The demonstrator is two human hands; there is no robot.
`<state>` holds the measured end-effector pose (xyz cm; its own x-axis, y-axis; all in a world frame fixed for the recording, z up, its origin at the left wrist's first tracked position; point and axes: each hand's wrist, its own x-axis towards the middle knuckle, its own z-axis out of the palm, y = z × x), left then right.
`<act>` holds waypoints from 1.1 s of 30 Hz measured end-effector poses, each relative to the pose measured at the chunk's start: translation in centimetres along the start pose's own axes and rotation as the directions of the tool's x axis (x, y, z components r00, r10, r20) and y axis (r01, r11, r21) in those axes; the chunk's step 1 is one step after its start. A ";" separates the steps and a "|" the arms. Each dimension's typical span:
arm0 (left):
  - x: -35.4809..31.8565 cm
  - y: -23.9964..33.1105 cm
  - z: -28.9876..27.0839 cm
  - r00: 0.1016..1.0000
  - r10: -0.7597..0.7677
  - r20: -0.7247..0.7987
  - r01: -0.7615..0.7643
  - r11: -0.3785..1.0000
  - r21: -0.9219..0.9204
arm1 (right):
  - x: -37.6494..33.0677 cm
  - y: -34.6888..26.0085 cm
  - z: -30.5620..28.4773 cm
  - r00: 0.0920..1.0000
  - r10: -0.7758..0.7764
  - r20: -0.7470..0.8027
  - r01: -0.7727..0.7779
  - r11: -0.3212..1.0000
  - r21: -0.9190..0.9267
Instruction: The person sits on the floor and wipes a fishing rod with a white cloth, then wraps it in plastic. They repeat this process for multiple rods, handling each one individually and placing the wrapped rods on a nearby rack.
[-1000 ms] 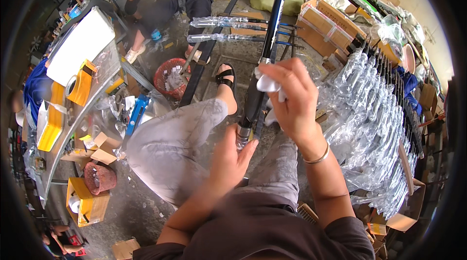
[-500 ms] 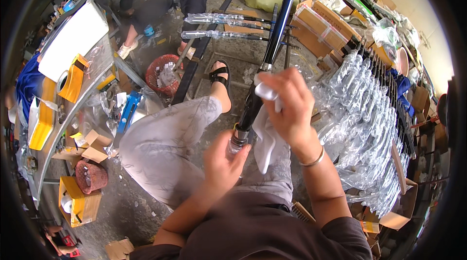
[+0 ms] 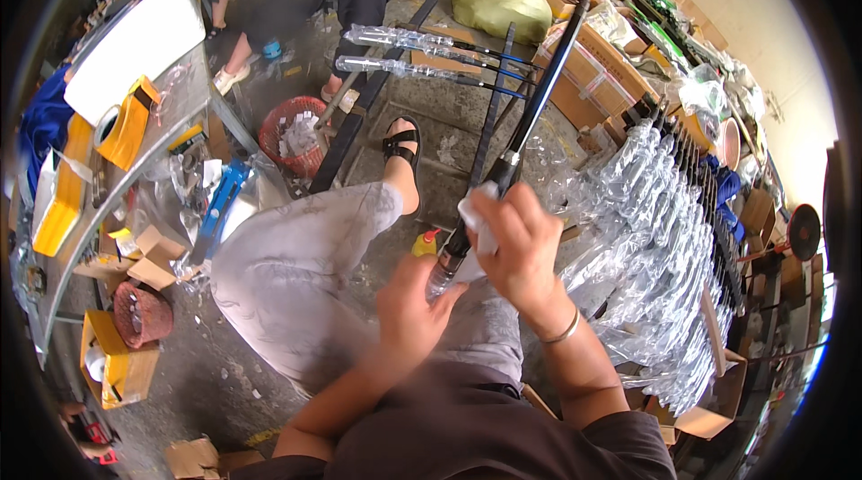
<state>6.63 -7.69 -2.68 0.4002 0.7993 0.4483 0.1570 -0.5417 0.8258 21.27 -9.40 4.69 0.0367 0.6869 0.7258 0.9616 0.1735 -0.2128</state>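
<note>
A long black fishing rod [image 3: 543,92] slants from my lap up to the upper right, with a silvery ring partway along. My left hand [image 3: 409,305] is closed round its lower end, where a clear, shiny sleeve or cap shows between the fingers. Higher up, my right hand [image 3: 521,251] pinches a white cloth [image 3: 474,220] against the rod's thick dark handle section. Part of the cloth is hidden behind that hand. Just beyond my left hand, a small yellow bottle [image 3: 424,245] with a red tip shows beside the rod.
Plastic-wrapped rods [image 3: 395,38] lie across a dark metal stand [image 3: 492,116] ahead. Many more wrapped rods [image 3: 655,255] lean at the right. A red basket [image 3: 296,157] of scraps stands on the floor. At left is a cluttered table [image 3: 193,89]. Two people sit at the far left.
The rod's upper end has swung down and right, and its tip now shows. My right hand with the cloth has slid lower, closer to my left hand. The yellow bottle has come into view.
</note>
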 end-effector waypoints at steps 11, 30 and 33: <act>-0.3 0.7 -0.7 0.998 -0.059 0.016 0.060 0.998 -0.016 | 0.5 -1.2 -0.5 0.999 0.018 0.041 -0.017 1.000 -0.019; -1.2 4.4 -2.2 0.993 -0.036 0.111 0.048 0.993 -0.106 | -2.0 -2.6 -1.4 0.922 -0.050 -0.384 0.154 0.957 0.247; -0.2 3.9 -2.1 0.993 -0.019 0.119 0.035 0.990 -0.134 | -1.7 -2.7 -1.8 0.924 -0.107 -0.368 0.213 0.941 0.262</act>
<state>5.31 -9.41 1.20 0.5014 0.7731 0.3886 0.0483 -0.4734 0.8795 19.07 -12.29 5.19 0.0316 0.3559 0.9340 0.8418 0.4944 -0.2168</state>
